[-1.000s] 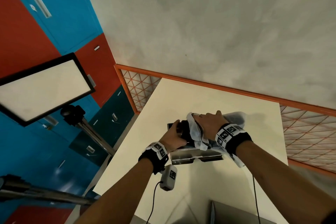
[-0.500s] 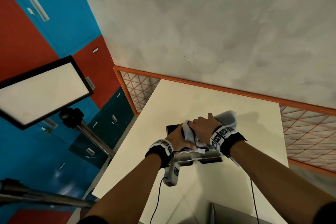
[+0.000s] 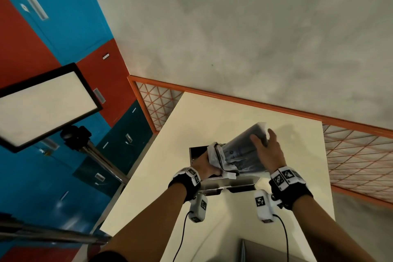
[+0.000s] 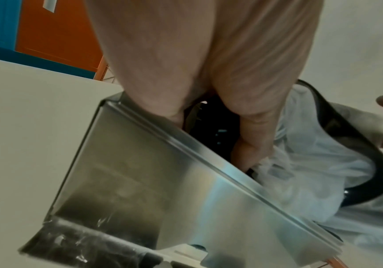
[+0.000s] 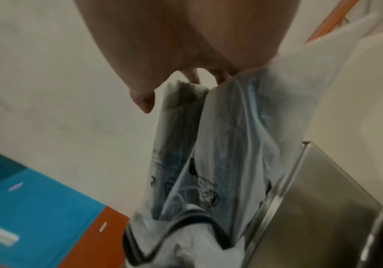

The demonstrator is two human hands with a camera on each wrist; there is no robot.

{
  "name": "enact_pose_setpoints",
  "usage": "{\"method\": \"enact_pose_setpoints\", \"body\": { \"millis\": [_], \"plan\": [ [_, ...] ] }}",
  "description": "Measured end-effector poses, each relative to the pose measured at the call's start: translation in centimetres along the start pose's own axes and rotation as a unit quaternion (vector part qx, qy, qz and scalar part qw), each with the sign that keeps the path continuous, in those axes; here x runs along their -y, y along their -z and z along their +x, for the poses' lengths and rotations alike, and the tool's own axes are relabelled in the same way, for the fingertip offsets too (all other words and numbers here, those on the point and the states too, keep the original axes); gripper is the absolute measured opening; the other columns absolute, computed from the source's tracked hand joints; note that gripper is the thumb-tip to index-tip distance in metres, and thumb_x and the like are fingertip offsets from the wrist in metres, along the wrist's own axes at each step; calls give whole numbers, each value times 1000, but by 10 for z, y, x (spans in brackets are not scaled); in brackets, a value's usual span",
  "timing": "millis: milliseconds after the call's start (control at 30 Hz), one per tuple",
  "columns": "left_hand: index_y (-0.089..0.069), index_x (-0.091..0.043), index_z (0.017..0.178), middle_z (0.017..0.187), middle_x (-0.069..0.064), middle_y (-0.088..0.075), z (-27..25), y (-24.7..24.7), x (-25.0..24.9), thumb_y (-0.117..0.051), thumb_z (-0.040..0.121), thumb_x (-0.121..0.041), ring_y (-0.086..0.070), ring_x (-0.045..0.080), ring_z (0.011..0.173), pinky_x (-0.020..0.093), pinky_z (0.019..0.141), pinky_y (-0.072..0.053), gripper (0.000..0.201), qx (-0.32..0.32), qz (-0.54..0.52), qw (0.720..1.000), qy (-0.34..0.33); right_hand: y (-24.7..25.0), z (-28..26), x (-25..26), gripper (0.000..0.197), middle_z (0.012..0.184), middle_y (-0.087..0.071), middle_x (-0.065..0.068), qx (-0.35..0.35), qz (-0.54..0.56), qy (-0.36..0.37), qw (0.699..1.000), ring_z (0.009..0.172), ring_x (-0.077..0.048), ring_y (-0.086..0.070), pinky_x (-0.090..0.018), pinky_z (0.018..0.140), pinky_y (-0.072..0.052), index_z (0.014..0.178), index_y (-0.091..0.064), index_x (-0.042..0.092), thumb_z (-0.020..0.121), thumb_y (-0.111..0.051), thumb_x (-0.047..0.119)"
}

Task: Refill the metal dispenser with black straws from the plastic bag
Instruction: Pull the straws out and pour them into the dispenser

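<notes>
The metal dispenser [image 3: 230,185] [image 4: 140,181] [image 5: 323,199] stands on the white table [image 3: 234,112], its top open. A clear printed plastic bag [image 3: 240,153] [image 4: 312,163] [image 5: 220,145] with dark straws [image 3: 248,140] inside slants over it, mouth down at the opening. My left hand [image 3: 205,166] [image 4: 252,154] pinches the bag's mouth at the dispenser's rim, fingers reaching inside. My right hand [image 3: 268,151] [image 5: 186,76] holds the raised far end, thumb on top and fingers behind. The dispenser's inside looks dark; I cannot make out single straws there.
An orange mesh railing [image 3: 350,155] borders the table's far and right sides. A lit panel [image 3: 42,104] on a tripod stands left, before blue and red lockers [image 3: 53,27]. A grey object [image 3: 265,251] lies at the table's near edge.
My right hand has moved right and lifted the bag's far end, so the bag now slants mouth-down. My left hand stays at the bag's mouth by the dispenser.
</notes>
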State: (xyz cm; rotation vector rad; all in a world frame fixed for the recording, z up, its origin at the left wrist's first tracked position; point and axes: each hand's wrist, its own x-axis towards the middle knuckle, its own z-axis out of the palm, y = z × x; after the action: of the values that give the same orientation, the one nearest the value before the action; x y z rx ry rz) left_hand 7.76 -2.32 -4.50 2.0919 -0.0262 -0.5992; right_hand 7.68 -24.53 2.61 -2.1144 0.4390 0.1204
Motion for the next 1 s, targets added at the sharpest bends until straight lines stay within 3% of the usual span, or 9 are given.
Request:
{"method": "enact_pose_setpoints", "body": {
  "millis": [167, 333, 500, 633, 700, 767, 867, 933, 1000],
  "plan": [
    [-59, -18, 122, 111, 9, -70, 3, 0, 6, -80, 59, -16, -66, 26, 106, 50, 94, -55, 67, -13, -13, 1000, 8, -12, 9, 14, 66, 127, -51, -6, 22, -17, 77, 997, 112, -30, -56, -45, 95, -49, 137, -37, 31, 83, -56, 65],
    [-52, -41, 116, 112, 8, -70, 8, -1, 26, -79, 54, -20, -68, 27, 107, 54, 91, -56, 70, -56, -70, 996, -10, -14, 8, 29, 53, 127, -52, 4, 18, -1, 207, 978, 107, -18, -54, -37, 90, -50, 131, -42, 30, 87, -65, 48],
    [-54, -49, 114, 113, 4, -71, 14, -3, 43, -76, 54, -18, -67, 26, 109, 55, 92, -55, 71, -72, -52, 996, -7, -24, 11, 21, 79, 133, -42, -3, 3, 50, 122, 991, 114, -20, -51, -39, 97, -49, 144, -33, 24, 81, -69, 56],
    [-57, -22, 129, 112, 8, -69, -12, 2, 10, -75, 70, -8, -66, 27, 102, 42, 84, -58, 63, -85, -2, 996, 30, -29, 11, 6, 61, 118, -35, -3, -1, -42, 81, 996, 103, -28, -55, -42, 101, -47, 121, -54, 18, 81, -60, 64],
    [-50, -23, 137, 108, 7, -69, -14, 0, 11, -73, 75, -6, -65, 24, 93, 29, 68, -54, 68, -101, 13, 994, 33, -29, 11, -5, 57, 122, -32, -3, -18, -55, 64, 996, 110, -31, -50, -44, 104, -44, 115, -57, 19, 82, -57, 65],
    [-43, -27, 144, 111, 6, -69, -16, -4, 12, -72, 73, -12, -64, 25, 95, 30, 72, -54, 78, -112, 20, 993, 23, -27, 12, -16, 55, 133, -31, -6, -21, -57, 39, 997, 119, -35, -46, -44, 106, -41, 116, -57, 21, 83, -56, 65],
    [-36, -31, 148, 121, 5, -65, -17, -8, 13, -74, 68, -25, -59, 30, 106, 45, 91, -53, 89, -119, 39, 992, 17, -26, 8, -15, 50, 129, -49, -11, 9, -9, 21, 1000, 109, -35, -56, -39, 91, -46, 116, -51, 22, 86, -57, 61],
    [-36, -32, 148, 120, 5, -65, -15, -8, 14, -77, 69, -27, -60, 29, 105, 42, 89, -53, 89, -119, 41, 992, 23, -26, 4, -7, 44, 112, -59, -7, 31, 39, 23, 999, 99, -32, -60, -34, 79, -43, 113, -44, 21, 88, -60, 54],
    [-39, -27, 146, 118, 6, -67, -11, -7, 15, -77, 75, -19, -62, 25, 100, 31, 80, -50, 81, -112, 45, 992, 31, -26, 1, 1, 42, 109, -61, -6, 27, 77, 29, 996, 93, -29, -60, -32, 74, -43, 114, -40, 21, 89, -63, 47]
  ]
}}
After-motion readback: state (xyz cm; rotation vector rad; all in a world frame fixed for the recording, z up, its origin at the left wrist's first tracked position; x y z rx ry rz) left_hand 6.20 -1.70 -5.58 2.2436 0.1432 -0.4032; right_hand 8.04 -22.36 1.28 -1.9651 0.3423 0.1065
